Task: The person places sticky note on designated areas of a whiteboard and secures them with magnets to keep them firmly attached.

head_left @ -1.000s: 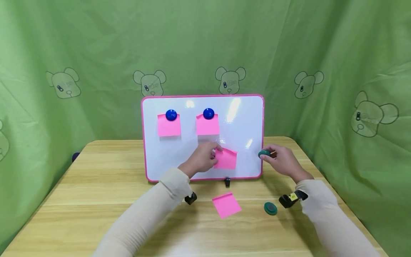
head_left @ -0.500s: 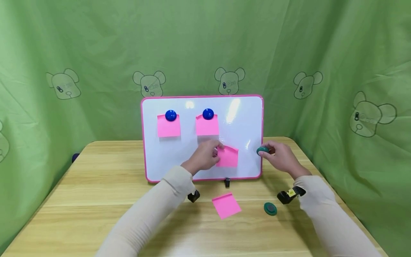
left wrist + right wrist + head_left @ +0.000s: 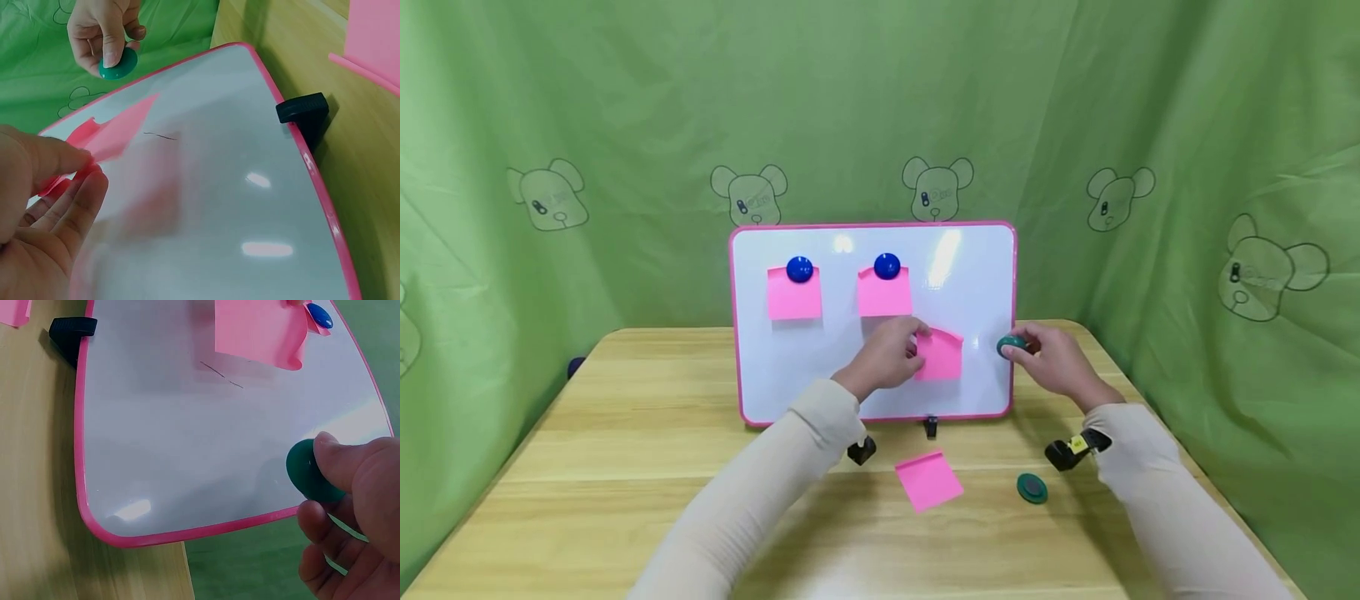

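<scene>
Whiteboard [image 3: 797, 358]: looks half done | left hand [image 3: 887, 354] pinches pink note [image 3: 942, 358], board's 4 o'clock, unpinned; right hand [image 3: 1062, 363] pinches green magnet [image 3: 1009, 347], 3 o'clock | 10 o'clock note [image 3: 794, 302], 12 o'clock note [image 3: 884, 298] pinned; loose note [image 3: 929, 483] off-board, 5 o'clock, seems left | spare magnet [image 3: 1032, 488] likewise, 4:30
</scene>
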### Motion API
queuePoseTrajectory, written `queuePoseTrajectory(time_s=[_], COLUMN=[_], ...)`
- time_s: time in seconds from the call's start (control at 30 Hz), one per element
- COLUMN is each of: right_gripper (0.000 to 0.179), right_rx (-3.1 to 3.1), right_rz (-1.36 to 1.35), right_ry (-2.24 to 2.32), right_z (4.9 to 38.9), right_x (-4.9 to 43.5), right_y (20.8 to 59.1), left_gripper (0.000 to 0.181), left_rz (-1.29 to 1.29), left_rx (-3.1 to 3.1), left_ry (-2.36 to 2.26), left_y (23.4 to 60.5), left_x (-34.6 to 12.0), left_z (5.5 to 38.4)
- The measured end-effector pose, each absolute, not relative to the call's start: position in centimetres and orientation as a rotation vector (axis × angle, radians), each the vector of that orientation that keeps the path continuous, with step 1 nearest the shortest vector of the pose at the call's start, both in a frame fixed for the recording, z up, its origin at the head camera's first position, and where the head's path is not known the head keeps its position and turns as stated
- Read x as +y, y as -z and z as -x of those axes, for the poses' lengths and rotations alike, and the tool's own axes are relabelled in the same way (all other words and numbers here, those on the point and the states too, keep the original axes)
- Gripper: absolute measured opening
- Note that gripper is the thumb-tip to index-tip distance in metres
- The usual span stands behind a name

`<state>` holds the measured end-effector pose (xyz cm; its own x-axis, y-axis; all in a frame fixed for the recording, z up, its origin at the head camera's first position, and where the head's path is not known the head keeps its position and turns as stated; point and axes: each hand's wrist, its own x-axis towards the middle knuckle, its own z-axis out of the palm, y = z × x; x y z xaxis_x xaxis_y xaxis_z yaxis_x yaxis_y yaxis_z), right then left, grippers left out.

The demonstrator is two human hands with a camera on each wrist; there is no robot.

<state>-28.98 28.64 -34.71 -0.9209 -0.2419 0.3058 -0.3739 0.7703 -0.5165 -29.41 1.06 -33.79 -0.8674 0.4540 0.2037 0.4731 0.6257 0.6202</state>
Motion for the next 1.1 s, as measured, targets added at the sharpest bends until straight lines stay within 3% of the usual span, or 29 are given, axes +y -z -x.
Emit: queuePoseTrajectory(time_s=[0.7, 1.1], right_gripper=[0.025, 0.026], right_rx=[-2.682, -2.677], right_rz=[-0.428, -0.396], right_ry=[-0.895, -0.907], right_z=[30.1, 30.6], right_x=[28.0, 27.5], right_y=[34.0, 33.1], left_gripper=[0.045, 0.035], left_rz=[0.743, 0.67], left_rx=[-2.712, -2.708], left_ry=[1.175, 1.248], left_y=[31.2, 30.4], left_x=[3.5, 3.8], left_z=[30.1, 30.7])
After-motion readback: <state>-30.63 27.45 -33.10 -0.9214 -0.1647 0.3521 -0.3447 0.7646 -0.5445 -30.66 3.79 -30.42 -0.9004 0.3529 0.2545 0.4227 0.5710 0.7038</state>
